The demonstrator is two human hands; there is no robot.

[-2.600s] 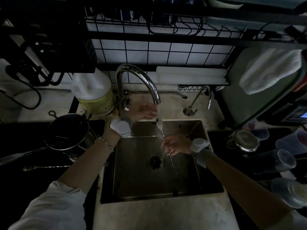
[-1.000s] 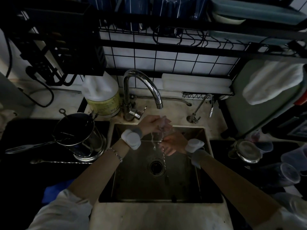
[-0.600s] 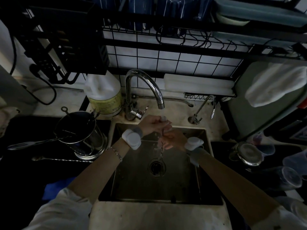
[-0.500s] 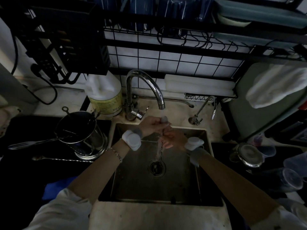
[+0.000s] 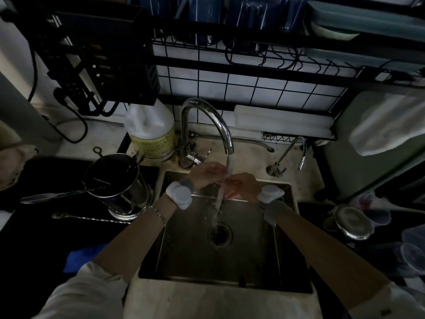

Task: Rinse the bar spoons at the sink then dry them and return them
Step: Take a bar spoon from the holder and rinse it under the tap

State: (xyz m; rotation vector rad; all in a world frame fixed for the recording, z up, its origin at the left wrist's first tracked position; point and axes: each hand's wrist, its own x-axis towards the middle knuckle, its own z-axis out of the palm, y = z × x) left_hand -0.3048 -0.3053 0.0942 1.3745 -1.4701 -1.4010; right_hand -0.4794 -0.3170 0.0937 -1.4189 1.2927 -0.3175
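Steel catches what little light there is: the bar spoon [image 5: 221,194] hangs almost upright under the tap [image 5: 208,125], its long axis running from the joined hands down toward the drain [image 5: 219,234], with water streaming along it. The left hand [image 5: 208,174] and right hand [image 5: 241,184] meet at its upper end, right under the spout, over the back of the sink [image 5: 285,226]. Both sets of fingers look curled about the top of the handle, though it is too dim to tell which hand bears it. A second spoon [image 5: 89,218] lies flat on the dark counter to the left, beside the steel canister [image 5: 115,187], nearer the left hand. I would guess that one gets rinsed next.
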